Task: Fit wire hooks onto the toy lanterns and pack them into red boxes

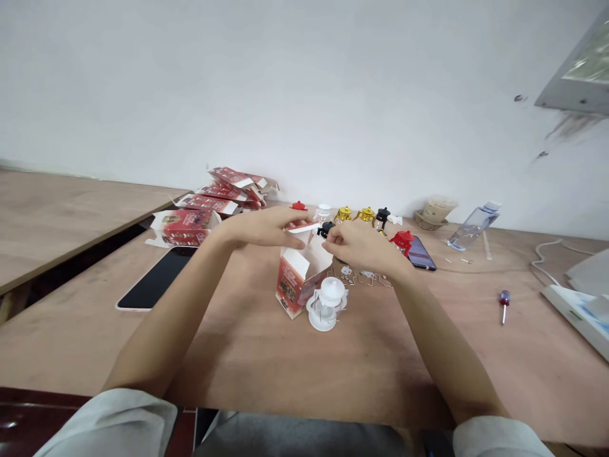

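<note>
The red printed carton (297,279) stands open on the worktop (266,343), white flaps up. The left hand (266,228) pinches its far flap; the right hand (361,246) grips a small black piece (326,230) in closed fingers.

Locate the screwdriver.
The screwdriver lies on the table's right side, between the person's right forearm and the white tray.

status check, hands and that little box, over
Left hand on flap of open red-and-white cardboard box. Right hand pinching small black lantern above it. White plastic lantern sits beside box.
</note>
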The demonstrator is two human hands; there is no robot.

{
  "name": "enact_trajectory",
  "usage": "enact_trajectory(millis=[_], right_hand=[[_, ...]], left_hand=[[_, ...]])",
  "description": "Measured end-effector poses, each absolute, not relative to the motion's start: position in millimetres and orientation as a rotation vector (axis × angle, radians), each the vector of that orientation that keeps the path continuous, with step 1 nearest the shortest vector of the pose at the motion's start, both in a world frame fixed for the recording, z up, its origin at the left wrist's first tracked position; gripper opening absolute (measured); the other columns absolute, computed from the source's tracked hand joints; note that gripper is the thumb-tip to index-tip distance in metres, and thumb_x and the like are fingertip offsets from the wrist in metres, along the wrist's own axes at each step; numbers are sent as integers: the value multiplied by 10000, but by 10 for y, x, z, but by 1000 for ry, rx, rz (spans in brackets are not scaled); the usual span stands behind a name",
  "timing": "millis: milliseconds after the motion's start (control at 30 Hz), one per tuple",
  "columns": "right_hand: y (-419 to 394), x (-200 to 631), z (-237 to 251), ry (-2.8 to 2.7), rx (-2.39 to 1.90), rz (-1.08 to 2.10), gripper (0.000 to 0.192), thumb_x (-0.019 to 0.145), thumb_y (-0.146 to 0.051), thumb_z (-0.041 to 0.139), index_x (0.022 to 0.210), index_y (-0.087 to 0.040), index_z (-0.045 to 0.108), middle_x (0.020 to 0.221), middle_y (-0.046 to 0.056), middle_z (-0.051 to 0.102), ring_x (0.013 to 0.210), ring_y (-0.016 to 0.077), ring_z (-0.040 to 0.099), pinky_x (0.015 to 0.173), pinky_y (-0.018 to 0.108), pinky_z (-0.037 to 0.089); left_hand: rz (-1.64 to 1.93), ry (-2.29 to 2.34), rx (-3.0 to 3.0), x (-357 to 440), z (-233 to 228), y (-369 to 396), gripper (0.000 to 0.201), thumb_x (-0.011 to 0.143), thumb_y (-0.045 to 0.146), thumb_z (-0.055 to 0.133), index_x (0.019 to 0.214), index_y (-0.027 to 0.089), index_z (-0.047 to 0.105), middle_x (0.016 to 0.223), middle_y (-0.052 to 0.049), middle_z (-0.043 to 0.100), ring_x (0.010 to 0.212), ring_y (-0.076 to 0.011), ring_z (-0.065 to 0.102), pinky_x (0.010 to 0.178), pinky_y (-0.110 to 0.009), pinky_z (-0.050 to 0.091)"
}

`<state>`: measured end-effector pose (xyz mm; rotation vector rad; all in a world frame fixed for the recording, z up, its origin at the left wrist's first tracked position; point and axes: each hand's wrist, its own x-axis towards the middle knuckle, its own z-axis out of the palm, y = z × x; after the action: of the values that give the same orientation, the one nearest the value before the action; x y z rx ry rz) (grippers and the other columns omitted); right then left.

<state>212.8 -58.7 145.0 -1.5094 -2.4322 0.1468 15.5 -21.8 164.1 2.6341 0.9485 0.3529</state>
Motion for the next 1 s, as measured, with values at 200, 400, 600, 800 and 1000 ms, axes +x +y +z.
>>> enact_trajectory(millis=[200,400,600,800,1000], right_hand=[[-577,2145,1452,-2478,-1520,64,308,822,-281,419,542,-178,494,554,17,529,534,124,450,544,269,287],[-603,2142,1463,-2514,-1587,-6,289,836,-305,452,588,-180,534,596,32,547,553,134,477,527,261,262],[-624,2147,1466,-2561,-1582,-11,374,872,-377,442,557,-184,501,548,12,509,522,124,454,515,256,240],[-773,2221,1599,-2470,-1622,-69,435,866,-517,437,616,-177,544,628,40,587,596,150,521,534,261,270],[-1011,2258,1652,-2798,-1481,115,348,744,-535,612,766,-188,615,704,47,646,668,194,594,546,267,315]], left_hand=[[151,951,2578,-72,1751,-291,534,762,329,578,1277,257,455,1156,-50,607,878,-180,630,708,-226,459],[77,930,2499,-107,1754,-310,614,740,278,605,1288,227,334,1109,-77,600,810,-163,637,640,-212,466],[167,756,2630,-54,1769,-386,751,714,232,630,1348,284,231,1233,-73,522,1013,-192,570,728,-231,471],[138,690,2749,-8,1807,-423,663,731,160,606,1321,341,366,1330,-11,469,1186,-202,455,910,-272,396],[66,783,2818,28,1813,-448,373,785,162,547,1133,292,580,1151,9,602,1007,-171,552,834,-249,404]])
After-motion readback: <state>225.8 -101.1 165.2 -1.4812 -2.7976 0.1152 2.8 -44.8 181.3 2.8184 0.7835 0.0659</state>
